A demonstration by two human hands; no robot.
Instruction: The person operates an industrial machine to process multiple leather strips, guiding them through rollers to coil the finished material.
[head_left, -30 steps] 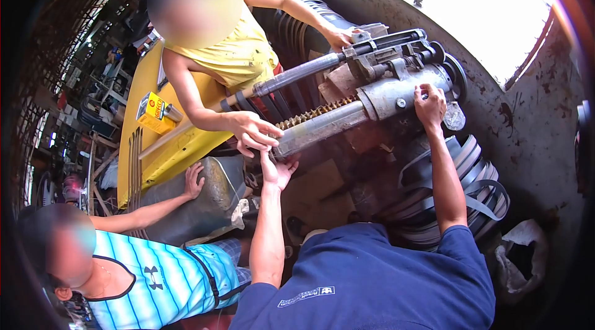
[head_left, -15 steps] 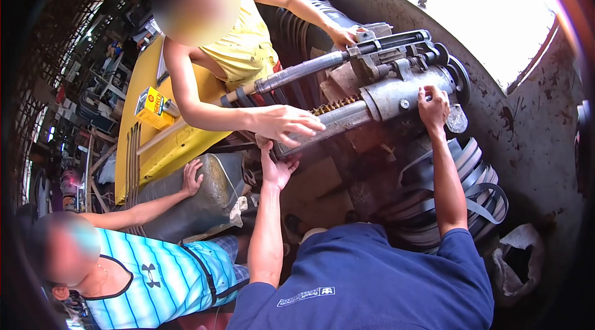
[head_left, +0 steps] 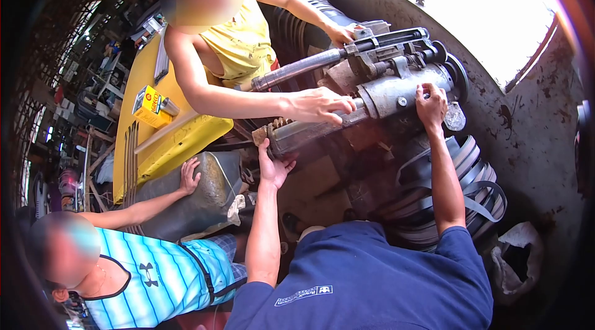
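Observation:
A long grey metal machine (head_left: 403, 93) lies slanted before me, with a thick cylinder, a wheel at its right end and a coarse screw in an open trough (head_left: 304, 134). My left hand (head_left: 274, 170) grips the trough's lower left end, thumb up against the end and fingers underneath. My right hand (head_left: 431, 105) rests on the cylinder's near side with its fingers curled. Opposite, a co-worker in yellow has one hand (head_left: 325, 105) over the trough beside the cylinder, partly hiding the screw. That person's other hand (head_left: 342, 35) touches the machine's upper part.
A yellow table (head_left: 204, 134) at the left bears a yellow box (head_left: 150, 107). Below it, a second person's hand (head_left: 190, 176) rests on a dark wrapped bundle (head_left: 167, 196). Coiled straps (head_left: 458, 190) lie at the right, near a stained wall (head_left: 520, 116).
The yellow-clad co-worker's hand has slid right along the trough toward the cylinder, uncovering the screw near my left hand. My own hands have hardly moved.

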